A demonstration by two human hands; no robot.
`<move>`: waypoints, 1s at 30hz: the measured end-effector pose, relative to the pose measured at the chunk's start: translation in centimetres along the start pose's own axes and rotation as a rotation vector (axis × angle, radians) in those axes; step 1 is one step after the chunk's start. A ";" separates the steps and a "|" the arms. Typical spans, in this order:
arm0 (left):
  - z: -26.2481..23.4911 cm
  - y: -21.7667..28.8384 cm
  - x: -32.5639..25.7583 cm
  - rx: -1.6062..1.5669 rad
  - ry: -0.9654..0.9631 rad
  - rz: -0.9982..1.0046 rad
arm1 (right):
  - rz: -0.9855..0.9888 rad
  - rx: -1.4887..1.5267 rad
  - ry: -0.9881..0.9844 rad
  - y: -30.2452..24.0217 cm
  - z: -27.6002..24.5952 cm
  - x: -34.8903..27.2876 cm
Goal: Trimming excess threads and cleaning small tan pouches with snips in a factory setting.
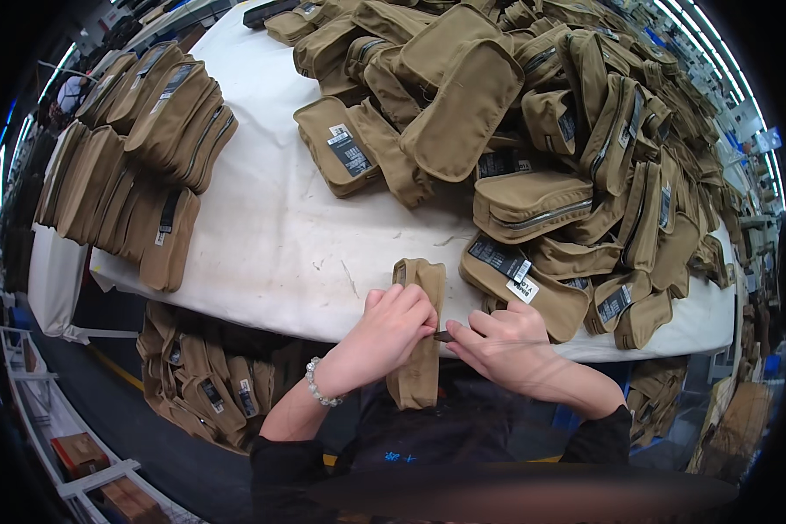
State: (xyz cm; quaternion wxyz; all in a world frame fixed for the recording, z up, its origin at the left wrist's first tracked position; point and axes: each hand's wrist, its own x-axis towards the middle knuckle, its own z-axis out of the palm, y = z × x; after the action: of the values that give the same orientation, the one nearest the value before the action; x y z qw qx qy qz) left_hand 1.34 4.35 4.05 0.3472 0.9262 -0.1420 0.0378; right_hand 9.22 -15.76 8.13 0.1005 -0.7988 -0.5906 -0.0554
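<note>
A tan fabric zip pouch (417,375) lies lengthwise across the table's near edge, its lower end hanging over toward me. My left hand (391,325) is closed on the middle of this pouch, with fingers curled over it. At the pouch's right side, my right hand (504,348) is pinched shut on a small dark piece (444,336) that sticks out between the fingertips. Whether that piece belongs to the pouch I cannot make out. Just beyond my right hand lies another tan pouch (550,306) with a dark label and a white tag.
A large loose heap of tan pouches (533,205) covers the right and far side of the white-covered table (271,236). Stacked pouches (113,179) stand in rows at the left. More pouches (205,384) lie below the table, near a white rack (39,419) with boxes.
</note>
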 end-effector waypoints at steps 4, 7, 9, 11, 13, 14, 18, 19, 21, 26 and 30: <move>0.0 -0.3 -0.1 -0.094 0.014 -0.005 | -0.011 -0.011 -0.013 -0.3 -0.7 0.4; -0.1 -0.4 -0.2 -0.126 0.022 0.005 | -0.013 -0.024 -0.011 -0.3 -1.0 0.5; -0.1 -0.5 -0.3 -0.135 0.019 0.003 | -0.018 -0.028 -0.011 -0.2 -1.0 0.6; -0.2 -0.6 -0.3 -0.144 0.017 0.002 | -0.033 -0.030 -0.002 -0.2 -0.9 0.7; -0.2 -0.6 -0.3 -0.153 0.014 0.006 | -0.043 -0.046 -0.016 -0.2 -0.9 0.8; -0.2 -0.6 -0.3 -0.154 0.016 0.005 | -0.052 -0.062 -0.030 -0.2 -0.9 0.8; -0.1 -0.5 -0.2 -0.176 0.014 0.011 | -0.051 -0.064 -0.058 -0.3 -1.0 0.9; -0.1 -0.6 -0.2 -0.182 0.012 0.015 | -0.050 -0.060 -0.070 -0.2 -1.0 0.9; 0.0 -0.7 -0.2 -0.188 0.012 0.016 | -0.053 -0.055 -0.083 -0.2 -1.1 1.0; 0.1 -0.8 -0.3 -0.176 0.022 0.024 | -0.056 -0.075 -0.049 -0.2 -1.8 1.3; 0.1 -0.8 -0.3 -0.185 0.027 0.015 | -0.043 -0.051 -0.074 0.0 -1.8 1.5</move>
State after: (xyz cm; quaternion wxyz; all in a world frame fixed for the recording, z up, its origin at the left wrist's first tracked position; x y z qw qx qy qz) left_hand 1.29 4.94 3.44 0.4330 0.8884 -0.1472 0.0395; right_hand 9.72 -14.73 10.18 0.0567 -0.7898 -0.6092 -0.0430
